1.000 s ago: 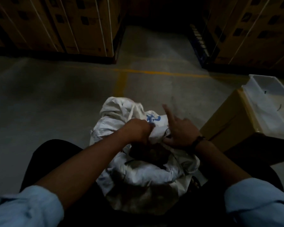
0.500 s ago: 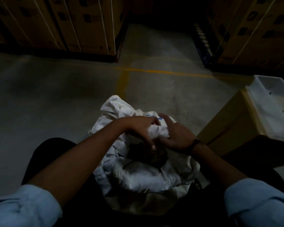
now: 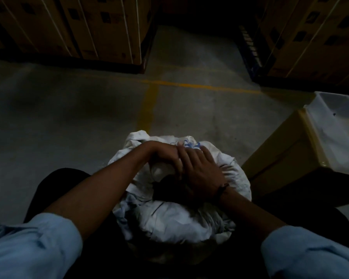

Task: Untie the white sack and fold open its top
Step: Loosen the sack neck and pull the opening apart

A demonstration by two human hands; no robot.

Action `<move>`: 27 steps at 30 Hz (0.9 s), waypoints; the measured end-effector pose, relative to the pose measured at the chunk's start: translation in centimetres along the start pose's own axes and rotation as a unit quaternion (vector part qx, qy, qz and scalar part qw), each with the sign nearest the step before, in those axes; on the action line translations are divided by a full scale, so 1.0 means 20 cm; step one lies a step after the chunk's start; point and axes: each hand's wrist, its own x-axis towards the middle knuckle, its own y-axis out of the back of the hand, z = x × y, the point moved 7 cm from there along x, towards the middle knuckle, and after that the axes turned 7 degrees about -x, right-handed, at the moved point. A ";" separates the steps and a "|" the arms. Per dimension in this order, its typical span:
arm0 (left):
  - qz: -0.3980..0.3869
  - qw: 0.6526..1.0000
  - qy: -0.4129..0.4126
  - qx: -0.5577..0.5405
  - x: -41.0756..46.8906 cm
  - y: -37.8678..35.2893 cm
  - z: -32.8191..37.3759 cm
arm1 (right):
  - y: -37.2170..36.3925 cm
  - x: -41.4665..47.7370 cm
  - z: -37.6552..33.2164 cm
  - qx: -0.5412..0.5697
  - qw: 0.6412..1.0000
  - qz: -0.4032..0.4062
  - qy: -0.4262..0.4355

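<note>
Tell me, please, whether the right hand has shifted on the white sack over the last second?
Yes. The right hand has flattened and slid leftward over the white sack, away from the cardboard box, now overlapping the left hand.

Both hands on the white sack top, right hand flat over the left hand.

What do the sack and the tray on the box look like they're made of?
White sack: probably woven plastic, matte, holding crisp crumples, with blue print. White tray: seemingly smooth moulded plastic with slightly glossy walls. Box under it: likely cardboard, though dim light leaves that open.
</note>
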 end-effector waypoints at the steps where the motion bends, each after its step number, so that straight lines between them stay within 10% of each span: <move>1: -0.016 1.000 -0.014 0.022 0.01 -0.01 0.02 | -0.03 0.02 0.04 -0.003 1.000 -0.023 -0.014; 8: 0.205 0.920 -0.036 0.331 -0.03 0.15 0.03 | -0.20 0.07 0.42 0.111 0.954 -0.213 -0.180; 12: 0.189 0.943 0.018 0.274 0.01 0.17 -0.11 | -0.24 0.07 0.46 0.146 0.929 -0.276 -0.199; 20: 0.073 0.995 -0.067 -0.006 -0.05 0.14 -0.06 | -0.02 0.20 0.05 0.036 0.993 0.051 0.098; 24: 0.058 0.998 0.005 0.025 -0.03 0.12 -0.06 | -0.08 0.25 0.12 0.071 0.993 -0.088 0.009; 27: 0.277 0.931 0.212 0.105 -0.12 0.22 -0.15 | -0.21 0.26 0.26 0.125 0.956 -0.254 -0.077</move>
